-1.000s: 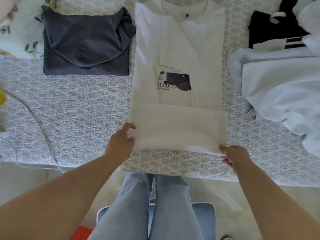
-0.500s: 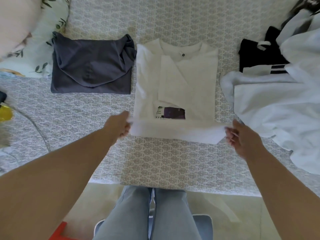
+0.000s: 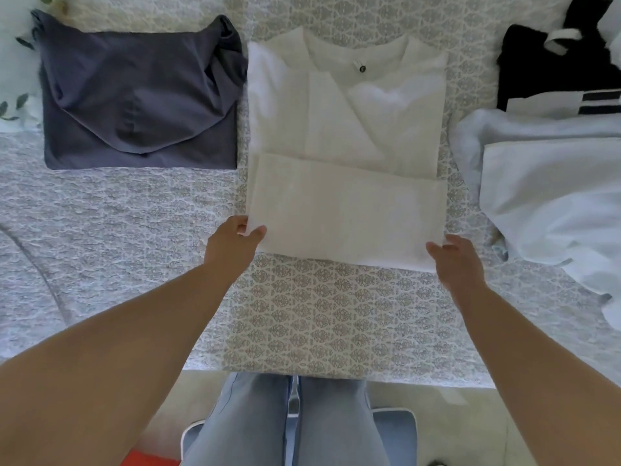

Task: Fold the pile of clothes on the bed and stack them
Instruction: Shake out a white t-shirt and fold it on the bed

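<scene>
On the patterned grey-white bed cover (image 3: 322, 314), centre, lies the white cotton button-neck shirt (image 3: 346, 129), sleeves folded in and hem panel turned up over the lower body. Left hand (image 3: 233, 245) pinches the near-left corner of the fold; right hand (image 3: 457, 264) holds the near-right corner, though its finger position is partly hidden. Recommended: lift both corners level, carry the doubled edge to the collar, align side edges, smooth flat. A folded dark slate-blue garment (image 3: 141, 99) lies just left; unfolded pale clothes (image 3: 551, 196) lie right.

Both arms reach forward; left hand (image 3: 235, 242) pinching, right hand (image 3: 457, 260) loosely curled.
</scene>
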